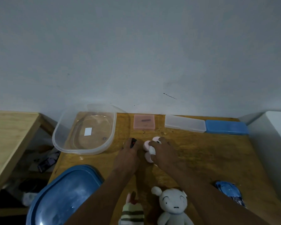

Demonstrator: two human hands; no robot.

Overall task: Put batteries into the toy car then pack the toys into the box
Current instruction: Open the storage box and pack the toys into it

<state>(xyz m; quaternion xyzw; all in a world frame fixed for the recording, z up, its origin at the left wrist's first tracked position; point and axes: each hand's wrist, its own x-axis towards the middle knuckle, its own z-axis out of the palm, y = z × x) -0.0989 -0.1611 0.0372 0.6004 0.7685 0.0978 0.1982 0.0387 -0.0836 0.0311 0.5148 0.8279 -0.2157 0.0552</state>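
My left hand (128,158) pinches the small dark toy car (133,142) under its fingertips. My right hand (163,153), just beside it, grips a pink-and-white plush toy (151,151). The clear box (81,151) sits left of my left hand.

A pink case (144,122), a clear case (185,123) and a blue case (226,127) lie along the wall (136,54).
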